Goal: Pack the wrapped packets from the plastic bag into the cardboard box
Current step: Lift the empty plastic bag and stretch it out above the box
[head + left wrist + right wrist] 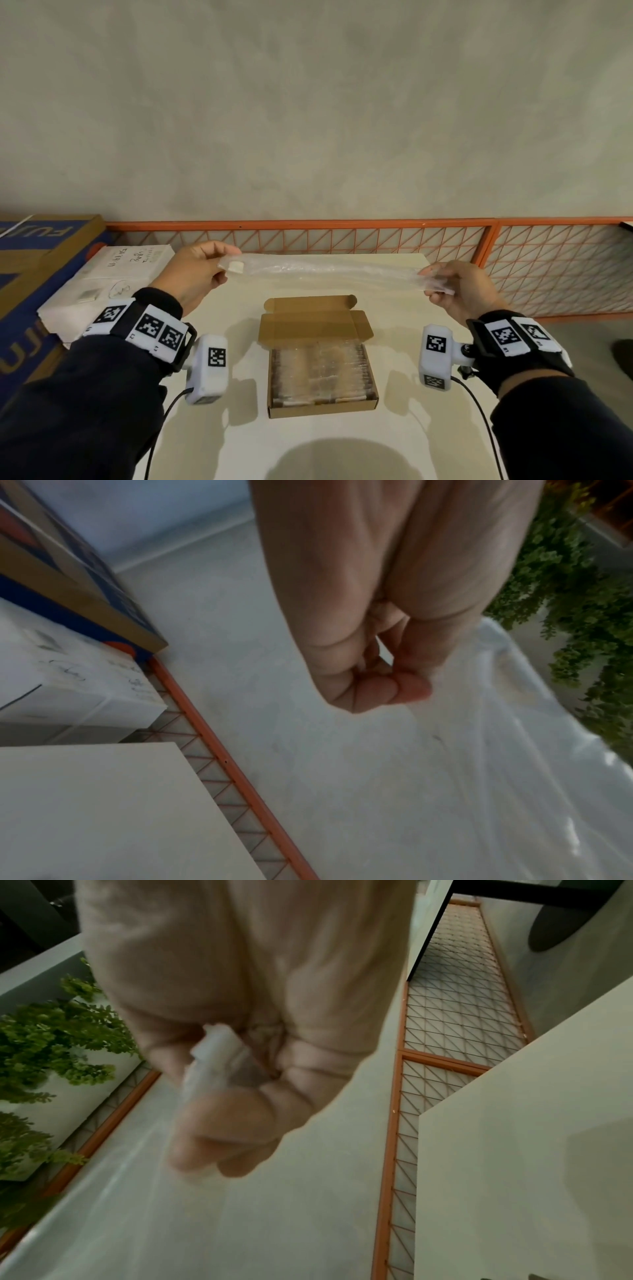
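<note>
You have the bag [329,272] stretched flat between both hands, up in the middle of the head view and clear above the table [239,428]. Your left hand [197,270] pinches one end, thumb against curled fingers [377,691], with a small white tab sitting right at that pinch. Your right hand [459,291] pinches the other end, the film bunched into a crumpled tuft between thumb and fingers [236,1139]. Pulled taut like that, the film looks empty: nothing sags in it and I see no packet through it, so my read is that you're tensioning it to check it or to flatten it for folding.

Below the bag, lower centre of the frame, the box [322,359] sits open on the table, lid flap folded back towards the far edge so the mouth stays clear. The packets [320,371] lie inside in tight rows, filling it side to side and about level with the rim. That looks like a finished fill; closing the lid seems to be what's left, though I can't tell whether any packet is hidden elsewhere.

At the left edge, a white carton [113,284] rests against a big blue-and-brown carton [37,260], both apart from the box. An orange mesh rail [342,236] runs behind the table's far edge.
</note>
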The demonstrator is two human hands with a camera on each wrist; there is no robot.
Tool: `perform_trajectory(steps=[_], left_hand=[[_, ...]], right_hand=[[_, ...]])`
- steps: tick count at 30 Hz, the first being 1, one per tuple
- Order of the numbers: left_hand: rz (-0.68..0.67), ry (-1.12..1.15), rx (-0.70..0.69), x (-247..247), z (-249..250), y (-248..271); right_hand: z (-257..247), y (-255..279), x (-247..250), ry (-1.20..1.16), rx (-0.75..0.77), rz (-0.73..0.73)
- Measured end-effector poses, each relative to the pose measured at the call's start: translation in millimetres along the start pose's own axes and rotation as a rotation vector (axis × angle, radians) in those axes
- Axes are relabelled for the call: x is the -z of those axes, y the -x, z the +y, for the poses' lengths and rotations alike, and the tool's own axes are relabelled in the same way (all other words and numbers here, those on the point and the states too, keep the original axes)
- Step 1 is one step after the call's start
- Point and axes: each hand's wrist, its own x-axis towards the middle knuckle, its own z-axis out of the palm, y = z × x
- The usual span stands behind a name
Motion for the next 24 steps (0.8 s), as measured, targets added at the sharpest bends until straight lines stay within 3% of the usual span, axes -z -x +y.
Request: perform_trajectory(steps=[7,11,17,24], left_hand=[[0.059,0.103,0.047,-9.3,2.0,4.5],[0.018,0.205,0.136,-12.0,4.6,10.6],[0.027,-0.043,0.042,-18.7,3.3,20.9],[-0.077,0.014,0.074,-10.7,10.6,34.1]], right_hand=[[0.9,2.5,-2.4,0.206,-0.012,-0.08],[3.7,3.1,4.8,0.141,0.013,-0.109],[1.2,16.3,2.5,0.16,0.064,-0.064],[0.2,18.8,8.7,0.088,0.133,-0.06]])
